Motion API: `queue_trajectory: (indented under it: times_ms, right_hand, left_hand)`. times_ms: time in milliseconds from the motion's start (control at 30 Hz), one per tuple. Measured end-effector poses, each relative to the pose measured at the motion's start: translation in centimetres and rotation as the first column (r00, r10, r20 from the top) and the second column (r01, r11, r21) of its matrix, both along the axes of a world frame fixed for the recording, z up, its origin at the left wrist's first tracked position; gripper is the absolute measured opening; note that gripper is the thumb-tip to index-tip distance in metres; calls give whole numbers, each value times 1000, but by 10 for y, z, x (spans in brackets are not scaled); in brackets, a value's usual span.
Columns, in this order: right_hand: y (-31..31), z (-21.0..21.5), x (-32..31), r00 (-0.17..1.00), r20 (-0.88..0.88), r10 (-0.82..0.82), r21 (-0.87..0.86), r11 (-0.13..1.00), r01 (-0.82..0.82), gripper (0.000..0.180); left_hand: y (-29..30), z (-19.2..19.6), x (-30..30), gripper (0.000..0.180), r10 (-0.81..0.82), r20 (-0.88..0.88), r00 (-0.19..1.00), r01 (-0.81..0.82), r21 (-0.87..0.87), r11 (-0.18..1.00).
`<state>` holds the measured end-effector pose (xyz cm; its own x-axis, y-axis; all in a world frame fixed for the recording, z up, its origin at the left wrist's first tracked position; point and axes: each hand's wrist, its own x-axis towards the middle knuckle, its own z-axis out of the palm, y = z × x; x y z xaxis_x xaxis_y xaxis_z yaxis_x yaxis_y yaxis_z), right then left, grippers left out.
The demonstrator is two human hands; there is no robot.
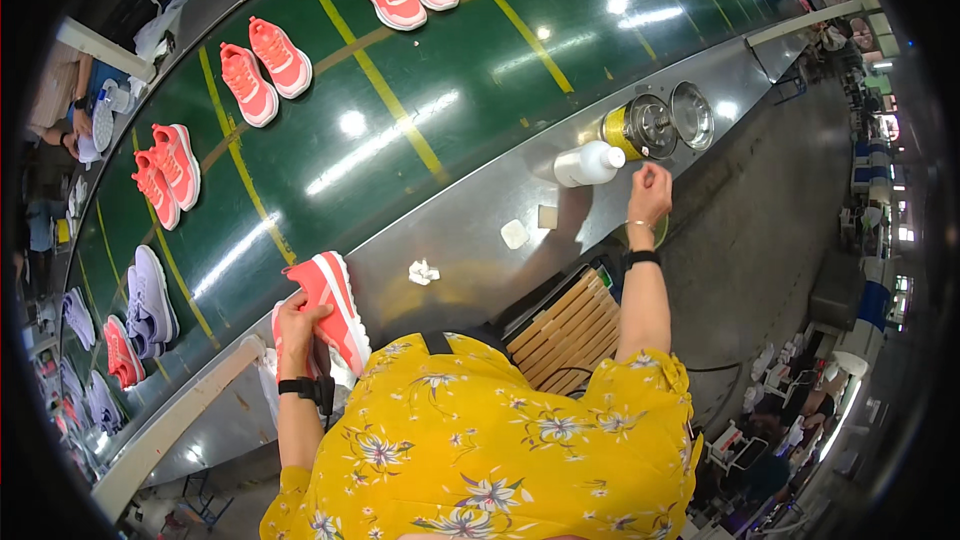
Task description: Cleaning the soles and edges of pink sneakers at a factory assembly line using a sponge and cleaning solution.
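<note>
My left hand [297,330] grips a coral running shoe [338,302] with a white sole, at the near edge of the metal ledge. A second coral shoe appears to be partly hidden under that hand. Out to the right, my right hand [650,195] is raised with its fingers pinched together; whether something small is between them cannot be made out. Just beyond it are a white plastic bottle [588,165], tilted in view, and a round metal pot [640,127] with a yellow band. A shiny round metal lid [691,115] leans beside the pot.
A green conveyor belt [400,100] with yellow lines carries pairs of coral shoes [265,70] and lilac shoes [150,300]. On the metal ledge [460,230] lie crumpled white scraps [423,272] and two small pale pads [514,234]. A slatted wooden rack [565,325] stands beside me. Another person's hand [75,130] shows across the belt.
</note>
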<state>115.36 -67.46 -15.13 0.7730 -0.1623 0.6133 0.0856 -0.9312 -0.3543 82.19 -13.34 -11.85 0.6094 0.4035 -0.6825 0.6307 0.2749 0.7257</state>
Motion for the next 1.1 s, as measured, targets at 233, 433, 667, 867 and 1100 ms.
queue_trajectory:
  times_ms: [233,433,667,867,1100]
  right_hand:
    - [-23,-14,43,997,-75,-8,-166,986,-4,11]
    - [-21,-16,37,993,-21,117,-218,969,-119,10]
    - [30,-53,-70,946,-217,241,156,965,-210,10]
    - [99,-61,-122,822,-383,422,159,906,-392,33]
    - [60,-108,-96,801,-579,149,288,957,30,47]
  left_hand:
    - [6,-16,-20,28,7,96,995,-22,153,988]
    - [1,-14,-15,34,-82,28,996,70,284,956]
    - [6,-35,-26,60,-311,-207,927,359,726,586]
    - [7,-19,-2,54,-298,-307,904,425,558,713]
    - [6,-21,5,45,-289,-168,943,334,448,829]
